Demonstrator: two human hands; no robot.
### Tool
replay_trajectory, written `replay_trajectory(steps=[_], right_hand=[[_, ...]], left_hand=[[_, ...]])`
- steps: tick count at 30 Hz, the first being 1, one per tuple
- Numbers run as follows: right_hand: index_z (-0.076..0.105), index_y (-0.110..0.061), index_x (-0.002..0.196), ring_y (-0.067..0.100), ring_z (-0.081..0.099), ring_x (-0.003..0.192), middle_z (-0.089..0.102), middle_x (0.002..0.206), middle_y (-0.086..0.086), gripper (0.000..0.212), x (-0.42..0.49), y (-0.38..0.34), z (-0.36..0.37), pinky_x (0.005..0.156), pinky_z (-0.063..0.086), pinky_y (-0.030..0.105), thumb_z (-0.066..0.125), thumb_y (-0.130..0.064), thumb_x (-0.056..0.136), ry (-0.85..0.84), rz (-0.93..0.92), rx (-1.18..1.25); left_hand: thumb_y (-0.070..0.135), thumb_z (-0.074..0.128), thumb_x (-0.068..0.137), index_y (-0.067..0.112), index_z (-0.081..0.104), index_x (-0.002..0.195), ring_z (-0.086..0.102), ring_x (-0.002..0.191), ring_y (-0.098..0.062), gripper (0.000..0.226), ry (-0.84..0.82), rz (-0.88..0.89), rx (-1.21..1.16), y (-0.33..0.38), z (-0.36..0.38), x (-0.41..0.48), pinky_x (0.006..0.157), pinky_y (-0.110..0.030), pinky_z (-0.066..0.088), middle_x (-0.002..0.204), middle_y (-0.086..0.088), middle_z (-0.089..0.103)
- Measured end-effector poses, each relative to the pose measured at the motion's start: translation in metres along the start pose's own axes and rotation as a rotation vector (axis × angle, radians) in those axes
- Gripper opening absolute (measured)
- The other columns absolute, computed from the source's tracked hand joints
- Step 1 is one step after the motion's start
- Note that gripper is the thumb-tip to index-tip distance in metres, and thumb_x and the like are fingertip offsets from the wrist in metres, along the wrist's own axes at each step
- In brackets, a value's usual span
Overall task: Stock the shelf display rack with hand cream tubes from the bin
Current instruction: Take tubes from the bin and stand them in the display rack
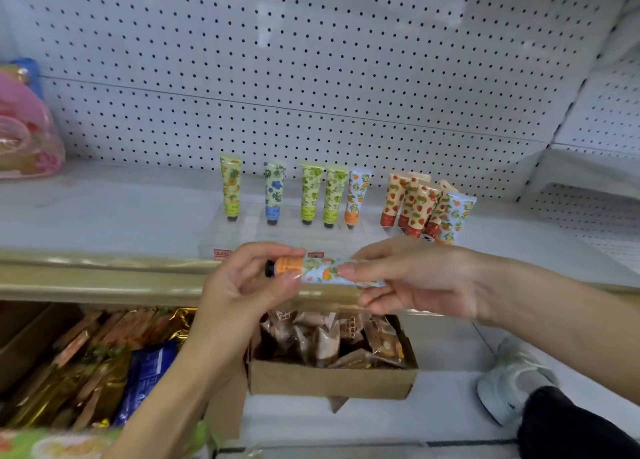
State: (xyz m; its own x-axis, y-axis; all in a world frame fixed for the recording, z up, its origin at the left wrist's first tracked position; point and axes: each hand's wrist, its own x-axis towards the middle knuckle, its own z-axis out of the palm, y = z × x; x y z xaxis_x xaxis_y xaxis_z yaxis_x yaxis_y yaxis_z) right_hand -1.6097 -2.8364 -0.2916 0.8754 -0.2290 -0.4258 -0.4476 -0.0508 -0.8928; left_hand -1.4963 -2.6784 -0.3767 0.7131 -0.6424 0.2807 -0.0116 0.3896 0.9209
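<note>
Tube [322, 271], orange-capped and printed with fruit, lies level in the air between both hands, in front of the shelf [104, 212] edge and just below the rack [239, 238]. The left hand [242, 285] pinches its cap end between thumb and fingers; the right hand [415, 278] pinches its flat end. In the rack, five tubes [306, 193] stand cap-down; to their right, a leaning cluster [415, 205]. A carton [332, 379] of snacks sits below.
</note>
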Motion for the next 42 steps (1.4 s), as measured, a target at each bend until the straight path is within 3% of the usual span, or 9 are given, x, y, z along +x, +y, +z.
replay_trajectory(steps=[4, 8, 15, 18, 20, 22, 25, 30, 42], right_hand=[[0.065, 0.001, 0.100, 0.008, 0.068, 0.063, 0.071, 0.078, 0.006, 0.024, 0.003, -0.002, -0.003, 0.057, 0.054, 0.015, 0.071, -0.004, 0.078, 0.124, -0.102, -0.032], [0.070, -0.002, 0.093, 0.016, 0.070, 0.070, 0.073, 0.079, 0.009, 0.015, -0.003, -0.007, -0.012, 0.065, 0.057, 0.020, 0.072, -0.006, 0.079, 0.209, -0.231, -0.266], [0.070, -0.012, 0.075, 0.017, 0.061, 0.059, 0.072, 0.066, 0.007, 0.022, -0.011, -0.038, -0.051, 0.060, 0.054, 0.044, 0.082, -0.025, 0.062, 0.400, -0.298, -0.789], [0.067, -0.018, 0.067, 0.003, 0.058, 0.052, 0.068, 0.058, -0.006, 0.015, -0.008, -0.056, -0.074, 0.057, 0.048, 0.022, 0.081, -0.023, 0.068, 0.523, -0.383, -0.991], [0.067, -0.022, 0.071, -0.003, 0.061, 0.057, 0.068, 0.060, -0.015, 0.013, -0.003, -0.068, -0.086, 0.056, 0.045, 0.010, 0.080, -0.026, 0.071, 0.605, -0.417, -1.127], [0.069, -0.020, 0.079, 0.002, 0.064, 0.068, 0.070, 0.072, -0.012, 0.013, 0.007, -0.076, -0.097, 0.060, 0.045, 0.011, 0.078, -0.028, 0.074, 0.648, -0.411, -1.221], [0.069, -0.014, 0.088, 0.019, 0.064, 0.084, 0.068, 0.085, 0.000, 0.020, 0.029, -0.083, -0.110, 0.068, 0.046, 0.026, 0.076, -0.029, 0.077, 0.673, -0.377, -1.324], [0.066, -0.014, 0.107, 0.026, 0.044, 0.114, 0.051, 0.110, 0.002, 0.040, 0.064, -0.084, -0.120, 0.093, 0.035, 0.039, 0.072, -0.041, 0.078, 0.700, -0.275, -1.517], [0.062, -0.017, 0.113, 0.027, 0.035, 0.122, 0.049, 0.124, 0.006, 0.044, 0.107, -0.076, -0.129, 0.099, 0.027, 0.041, 0.070, -0.044, 0.079, 0.651, -0.161, -1.582]], left_hand=[[0.003, 0.074, 0.070, 0.015, 0.071, 0.094, 0.068, 0.091, -0.004, 0.027, -0.022, 0.006, 0.194, -0.005, -0.002, -0.001, 0.070, -0.012, 0.051, 0.097, 0.010, 0.074], [-0.008, 0.072, 0.072, 0.013, 0.070, 0.095, 0.068, 0.089, -0.001, 0.032, -0.079, 0.018, 0.172, -0.011, 0.007, 0.005, 0.064, -0.011, 0.051, 0.096, 0.011, 0.074], [0.028, 0.067, 0.083, 0.037, 0.063, 0.105, 0.058, 0.100, 0.010, 0.023, -0.111, 0.291, 0.637, -0.023, 0.035, 0.024, 0.082, -0.009, 0.046, 0.106, 0.027, 0.066], [0.049, 0.046, 0.091, 0.027, 0.056, 0.125, 0.054, 0.112, -0.002, 0.042, -0.097, 0.524, 1.099, -0.036, 0.041, 0.038, 0.097, -0.029, 0.045, 0.122, 0.012, 0.062], [0.057, 0.036, 0.092, 0.023, 0.052, 0.131, 0.051, 0.123, -0.014, 0.055, -0.117, 0.521, 1.291, -0.043, 0.044, 0.050, 0.109, -0.042, 0.034, 0.133, 0.004, 0.057], [0.063, 0.027, 0.092, 0.025, 0.049, 0.135, 0.046, 0.131, -0.018, 0.062, -0.157, 0.455, 1.409, -0.052, 0.048, 0.058, 0.113, -0.047, 0.028, 0.141, 0.002, 0.050], [0.066, 0.023, 0.092, 0.028, 0.051, 0.135, 0.042, 0.134, -0.021, 0.064, -0.212, 0.372, 1.478, -0.066, 0.053, 0.066, 0.114, -0.049, 0.026, 0.143, 0.000, 0.049], [0.062, 0.026, 0.091, 0.024, 0.062, 0.123, 0.056, 0.121, -0.024, 0.062, -0.210, 0.396, 1.538, -0.078, 0.055, 0.069, 0.103, -0.047, 0.023, 0.129, -0.003, 0.061], [0.062, 0.030, 0.092, 0.024, 0.059, 0.127, 0.057, 0.120, -0.025, 0.059, -0.231, 0.454, 1.578, -0.086, 0.051, 0.071, 0.099, -0.046, 0.026, 0.132, -0.003, 0.059]])
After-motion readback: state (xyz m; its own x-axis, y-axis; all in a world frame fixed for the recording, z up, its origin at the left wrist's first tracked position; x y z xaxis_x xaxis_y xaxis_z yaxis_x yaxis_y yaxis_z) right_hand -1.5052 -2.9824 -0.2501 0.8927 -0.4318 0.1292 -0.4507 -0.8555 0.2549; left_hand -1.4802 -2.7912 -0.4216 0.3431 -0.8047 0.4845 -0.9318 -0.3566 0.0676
